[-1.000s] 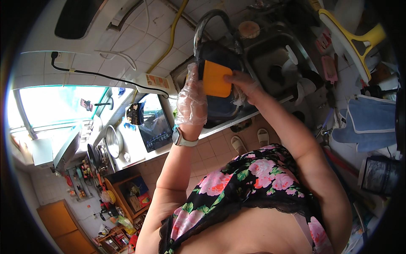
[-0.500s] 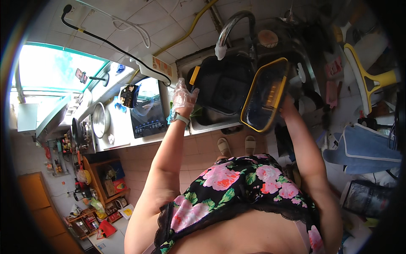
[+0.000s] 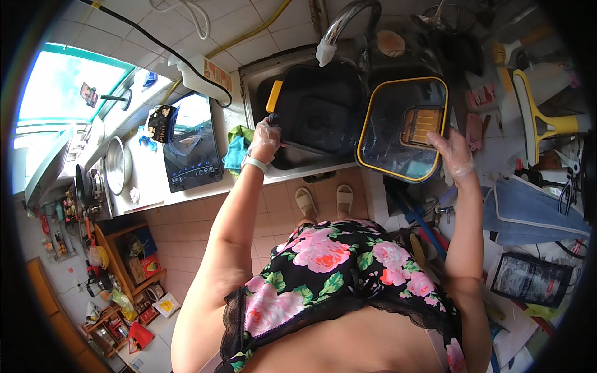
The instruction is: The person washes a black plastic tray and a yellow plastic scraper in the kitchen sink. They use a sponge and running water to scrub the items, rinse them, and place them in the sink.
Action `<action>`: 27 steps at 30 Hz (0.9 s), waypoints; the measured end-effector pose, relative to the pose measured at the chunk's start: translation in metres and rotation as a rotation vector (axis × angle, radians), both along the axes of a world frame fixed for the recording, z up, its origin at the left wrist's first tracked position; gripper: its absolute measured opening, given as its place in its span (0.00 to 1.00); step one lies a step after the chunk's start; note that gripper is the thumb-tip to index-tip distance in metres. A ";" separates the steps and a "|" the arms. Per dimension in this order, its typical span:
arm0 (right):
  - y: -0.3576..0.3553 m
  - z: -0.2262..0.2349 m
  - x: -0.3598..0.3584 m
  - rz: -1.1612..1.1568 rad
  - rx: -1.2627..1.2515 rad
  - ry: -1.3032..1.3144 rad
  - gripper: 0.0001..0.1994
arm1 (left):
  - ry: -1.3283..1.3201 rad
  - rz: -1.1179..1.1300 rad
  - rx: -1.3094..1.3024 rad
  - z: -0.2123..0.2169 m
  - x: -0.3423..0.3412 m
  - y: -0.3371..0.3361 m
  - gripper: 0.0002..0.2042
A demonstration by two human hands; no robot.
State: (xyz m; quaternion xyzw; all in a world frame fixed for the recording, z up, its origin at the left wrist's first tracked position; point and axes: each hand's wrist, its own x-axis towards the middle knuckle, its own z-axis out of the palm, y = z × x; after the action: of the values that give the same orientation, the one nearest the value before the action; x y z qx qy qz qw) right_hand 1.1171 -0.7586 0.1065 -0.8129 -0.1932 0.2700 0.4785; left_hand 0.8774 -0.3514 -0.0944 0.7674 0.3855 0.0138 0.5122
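An induction cooktop (image 3: 189,146) sits on the counter at my far left. My left hand (image 3: 266,138), gloved, grips the edge of the black container (image 3: 320,112) lying in the sink (image 3: 249,68) under the faucet (image 3: 341,28). My right hand (image 3: 453,152), well apart from it, clasps the yellow-rimmed lid (image 3: 401,127), tilted just right of the container.

Pan (image 3: 320,115) in sink (image 3: 252,74), lid (image 3: 401,127) right

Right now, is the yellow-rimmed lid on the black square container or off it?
Off. The right hand holds the yellow-rimmed lid beside the black square container, whose top is uncovered.
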 end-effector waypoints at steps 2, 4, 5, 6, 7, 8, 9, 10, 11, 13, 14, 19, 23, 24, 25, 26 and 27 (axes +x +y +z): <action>-0.017 -0.017 0.015 -0.077 -0.014 0.103 0.24 | -0.055 0.194 -0.041 0.029 0.004 -0.025 0.21; -0.023 -0.023 0.020 -0.162 -0.029 0.176 0.21 | -0.023 0.265 -0.014 0.055 0.007 -0.040 0.20; -0.026 -0.024 0.017 -0.167 -0.043 0.173 0.21 | 0.094 0.308 0.026 0.066 0.009 -0.044 0.18; -0.028 -0.025 0.015 -0.172 -0.056 0.170 0.21 | 0.051 0.271 0.242 0.062 0.007 -0.041 0.17; -0.032 -0.029 0.012 -0.177 -0.071 0.170 0.21 | 0.012 0.233 0.457 0.058 0.004 -0.040 0.16; -0.035 -0.035 0.011 -0.204 -0.058 0.191 0.20 | -0.029 0.191 0.672 0.055 0.002 -0.038 0.16; -0.035 -0.040 0.008 -0.202 -0.082 0.179 0.20 | 0.026 0.185 0.558 0.052 0.002 -0.032 0.15; -0.030 -0.040 0.003 -0.200 -0.103 0.167 0.19 | 0.080 0.179 0.447 0.062 0.006 -0.025 0.14; -0.028 -0.041 0.000 -0.198 -0.123 0.154 0.18 | 0.132 0.172 0.336 0.067 0.009 -0.021 0.13; -0.036 -0.048 0.006 -0.229 -0.102 0.180 0.18 | 0.018 0.096 0.403 0.071 0.017 -0.025 0.10; -0.043 -0.052 0.011 -0.225 -0.116 0.177 0.18 | 0.007 0.057 0.362 0.093 0.026 -0.034 0.10; -0.062 -0.056 0.014 -0.267 -0.106 0.195 0.18 | -0.088 0.003 0.356 0.146 0.040 -0.074 0.10; -0.094 -0.056 0.027 -0.288 0.031 0.282 0.18 | -0.178 0.067 0.226 0.180 0.026 -0.076 0.09; -0.100 -0.058 0.031 -0.283 0.052 0.305 0.18 | -0.154 0.058 0.240 0.197 0.023 -0.081 0.08; -0.103 -0.057 0.032 -0.279 0.075 0.329 0.18 | -0.130 0.049 0.255 0.217 0.021 -0.086 0.08; -0.101 -0.054 0.033 -0.280 0.091 0.349 0.19 | -0.119 0.053 0.266 0.233 0.018 -0.090 0.08; -0.097 -0.047 0.032 -0.280 0.106 0.370 0.19 | -0.127 0.073 0.259 0.243 0.015 -0.091 0.08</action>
State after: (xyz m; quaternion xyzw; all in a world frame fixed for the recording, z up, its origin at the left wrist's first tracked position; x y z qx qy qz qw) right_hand 1.1493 -0.8555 0.0598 -0.7423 -0.0015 0.3347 0.5805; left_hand 0.8921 -0.4427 0.1482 0.8100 0.3750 0.1305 0.4316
